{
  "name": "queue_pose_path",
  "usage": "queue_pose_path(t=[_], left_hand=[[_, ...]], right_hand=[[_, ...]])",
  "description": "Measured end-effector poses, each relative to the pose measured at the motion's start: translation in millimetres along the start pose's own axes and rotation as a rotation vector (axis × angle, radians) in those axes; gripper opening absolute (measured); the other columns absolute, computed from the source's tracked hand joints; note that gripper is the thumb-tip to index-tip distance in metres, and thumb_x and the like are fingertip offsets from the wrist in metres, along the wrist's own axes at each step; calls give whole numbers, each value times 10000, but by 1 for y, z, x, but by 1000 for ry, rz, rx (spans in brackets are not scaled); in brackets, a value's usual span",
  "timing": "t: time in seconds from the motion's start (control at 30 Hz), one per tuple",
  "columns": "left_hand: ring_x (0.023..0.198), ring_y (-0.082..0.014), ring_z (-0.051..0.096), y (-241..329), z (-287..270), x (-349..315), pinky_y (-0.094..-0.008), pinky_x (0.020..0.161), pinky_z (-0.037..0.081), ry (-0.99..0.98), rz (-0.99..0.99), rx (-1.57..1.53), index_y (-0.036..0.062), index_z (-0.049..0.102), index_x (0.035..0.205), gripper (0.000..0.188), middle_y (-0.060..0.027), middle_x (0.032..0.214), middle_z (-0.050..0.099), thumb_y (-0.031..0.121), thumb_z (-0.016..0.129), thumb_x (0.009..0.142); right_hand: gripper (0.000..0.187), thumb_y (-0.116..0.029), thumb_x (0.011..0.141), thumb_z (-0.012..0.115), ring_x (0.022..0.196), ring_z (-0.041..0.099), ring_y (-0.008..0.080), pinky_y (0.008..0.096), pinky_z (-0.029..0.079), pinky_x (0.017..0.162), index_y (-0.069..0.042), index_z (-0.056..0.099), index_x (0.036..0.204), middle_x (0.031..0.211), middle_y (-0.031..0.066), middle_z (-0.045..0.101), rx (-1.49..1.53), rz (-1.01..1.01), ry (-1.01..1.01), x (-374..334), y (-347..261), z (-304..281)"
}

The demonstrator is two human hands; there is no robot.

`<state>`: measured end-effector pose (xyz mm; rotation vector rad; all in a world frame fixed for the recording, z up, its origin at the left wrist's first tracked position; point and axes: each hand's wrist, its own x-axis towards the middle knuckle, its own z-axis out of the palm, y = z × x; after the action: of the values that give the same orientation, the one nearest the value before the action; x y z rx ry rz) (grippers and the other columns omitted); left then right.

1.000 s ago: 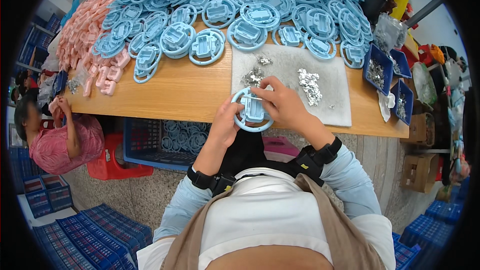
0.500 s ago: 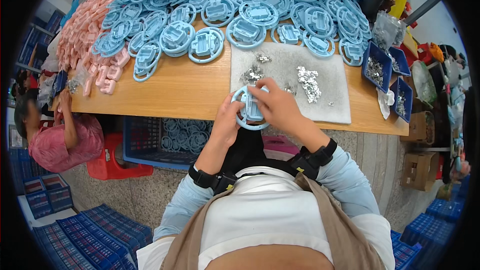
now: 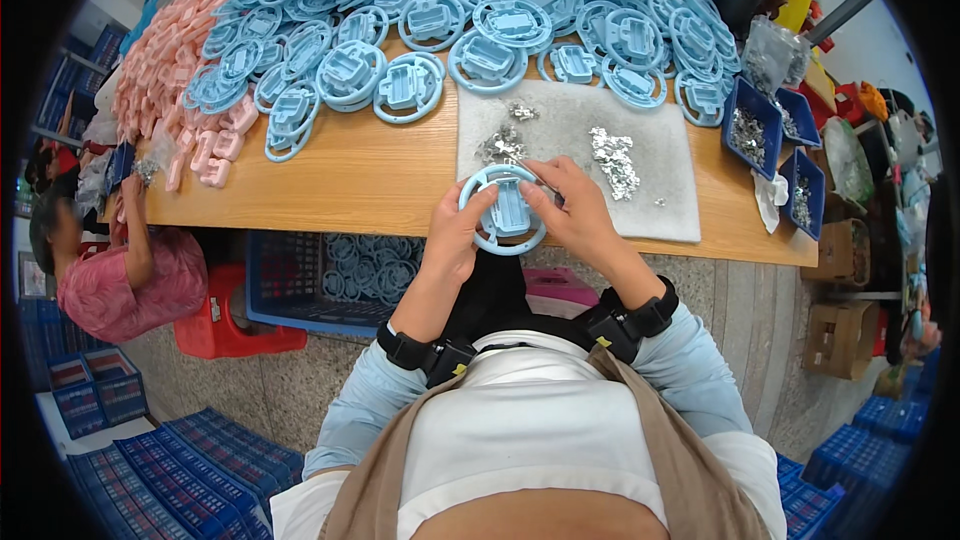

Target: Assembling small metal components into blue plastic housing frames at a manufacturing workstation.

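Just over the table's front edge I hold a light blue plastic ring-shaped part (image 3: 512, 212), like a toy steering wheel with a boxy centre. My left hand (image 3: 458, 225) grips its left rim, thumb toward the centre. My right hand (image 3: 573, 205) has its thumb on the part's upper right and its fingers closed at the rim; whether a small piece is also in those fingers I cannot tell. Behind my hands lies a pale grey mat (image 3: 655, 210), with a heap of small shiny metal pieces (image 3: 615, 162) and a duller metal heap (image 3: 502, 147).
Many more blue parts (image 3: 487, 55) are piled along the back, beside pink plastic pieces (image 3: 213, 172) at left. Blue bins (image 3: 752, 130) of metal bits stand at right. Below the table is a blue crate (image 3: 285, 315) of parts. A co-worker (image 3: 130, 275) sits at left near a red stool (image 3: 225, 320).
My right hand has moved from above the blue part's centre to its upper right rim. The part now lies flatter, with its centre more visible.
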<state>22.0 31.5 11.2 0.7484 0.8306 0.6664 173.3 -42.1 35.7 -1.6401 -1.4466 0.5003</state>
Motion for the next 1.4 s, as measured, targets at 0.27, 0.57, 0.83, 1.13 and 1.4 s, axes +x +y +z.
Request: queue_pose_path(t=[0.27, 0.57, 0.83, 1.13, 1.4], left_hand=[[712, -107, 585, 1, -6, -3, -236, 560, 482, -57, -61, 4, 28, 527, 1007, 265, -27, 844, 585, 58, 627, 763], [708, -115, 583, 6, -2, -3, -241, 549, 481, -73, -96, -3, 24, 517, 1020, 271, -42, 848, 582, 59, 612, 768], [663, -103, 567, 7, 0, -3, -231, 529, 467, -62, -96, -7, 29, 543, 990, 245, -31, 793, 581, 82, 624, 765], [639, -92, 545, 0, -6, 0, -226, 513, 446, -58, -94, -26, 31, 560, 964, 216, -18, 767, 571, 85, 627, 766], [663, -93, 553, -1, -2, -1, -216, 516, 437, -50, -69, 30, 22, 557, 975, 209, -30, 794, 585, 107, 609, 790]], right_hand=[[524, -49, 733, 567, 628, 587, 250, 366, 473, 526, -160, 478, 1237, 751, 66, 562, -521, -60, -143, -33, -20, -3], [546, -25, 701, 569, 646, 599, 219, 335, 473, 522, -161, 497, 1225, 733, 56, 554, -575, -142, -100, -32, -14, 7], [563, -24, 689, 576, 661, 603, 218, 327, 469, 522, -121, 484, 1236, 757, 65, 557, -601, -165, -121, -31, -14, 7], [560, -34, 694, 566, 620, 596, 239, 338, 471, 513, -97, 475, 1243, 749, 94, 556, -622, -167, -158, -31, -16, 12], [557, -49, 713, 552, 593, 600, 264, 346, 474, 508, -71, 448, 1261, 784, 131, 576, -746, -78, -269, -25, -27, 21]])
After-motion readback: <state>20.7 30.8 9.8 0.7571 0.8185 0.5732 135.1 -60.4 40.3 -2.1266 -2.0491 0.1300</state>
